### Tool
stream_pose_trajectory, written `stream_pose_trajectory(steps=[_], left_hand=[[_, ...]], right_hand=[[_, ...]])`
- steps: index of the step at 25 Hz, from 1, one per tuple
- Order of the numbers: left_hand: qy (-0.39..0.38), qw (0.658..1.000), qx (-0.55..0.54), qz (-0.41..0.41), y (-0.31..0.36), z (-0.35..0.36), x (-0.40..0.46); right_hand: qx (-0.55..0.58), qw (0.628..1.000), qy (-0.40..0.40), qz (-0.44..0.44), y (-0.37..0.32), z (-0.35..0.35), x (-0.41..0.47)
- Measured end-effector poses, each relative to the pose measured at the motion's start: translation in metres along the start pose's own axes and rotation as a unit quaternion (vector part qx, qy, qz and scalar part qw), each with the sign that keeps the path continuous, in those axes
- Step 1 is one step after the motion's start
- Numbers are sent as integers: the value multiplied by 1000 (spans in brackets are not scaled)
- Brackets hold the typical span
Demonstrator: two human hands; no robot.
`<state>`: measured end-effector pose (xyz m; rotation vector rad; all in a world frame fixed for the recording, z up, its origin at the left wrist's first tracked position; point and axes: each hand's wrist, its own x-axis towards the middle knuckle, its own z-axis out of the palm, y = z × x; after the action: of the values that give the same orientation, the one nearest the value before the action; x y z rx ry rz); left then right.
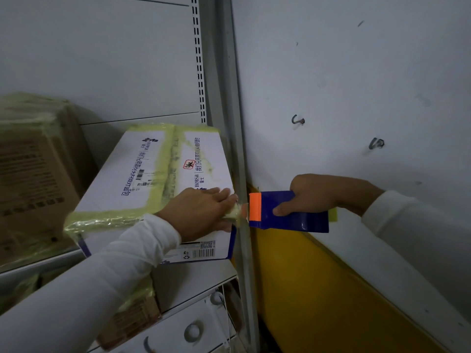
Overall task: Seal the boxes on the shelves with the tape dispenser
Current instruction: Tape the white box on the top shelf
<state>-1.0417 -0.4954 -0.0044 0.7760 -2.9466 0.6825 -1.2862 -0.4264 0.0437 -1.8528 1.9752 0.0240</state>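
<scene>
The left hand (201,212) is lying flat, fingers straight, pressing on the near right corner of the white box (142,174), holding down a strip of yellowish tape (233,212) at the box's right edge. That box is sitting at the right end of the shelf (38,263), against the grey upright post (237,149). Just right of the post, the right hand (316,197) is gripping the blue tape dispenser (288,212), fingers curled round its body, its orange end facing the box. A brown taped box (33,174) is standing farther left on the shelf. Behind the dispenser, the white wall (356,85) is carrying two small hooks (297,120).
</scene>
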Motion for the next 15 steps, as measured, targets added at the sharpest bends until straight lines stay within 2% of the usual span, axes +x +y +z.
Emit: stream_pose_trajectory(steps=[2,4,5,6,8,12,15], left_hand=[[1,1000,-6,-1,1,-2,0],[13,999,-48,-12,-8,-5,-3],[16,997,-75,-12,-16,-9,-5],[17,996,-91,-6,-21,-12,-7],[23,995,-97,-4,-26,-14,-12],[47,990,-133,-12,-20,-21,-10],[168,973,-71,141,-13,-28,-6]], right_hand=[[-56,998,35,10,-5,4,6],[-224,970,95,30,-3,19,13],[-271,955,109,44,1,31,17],[-262,957,105,62,7,43,21],[-172,978,93,69,11,56,33],[-79,986,131,69,7,45,42],[-50,983,155,89,12,34,38]])
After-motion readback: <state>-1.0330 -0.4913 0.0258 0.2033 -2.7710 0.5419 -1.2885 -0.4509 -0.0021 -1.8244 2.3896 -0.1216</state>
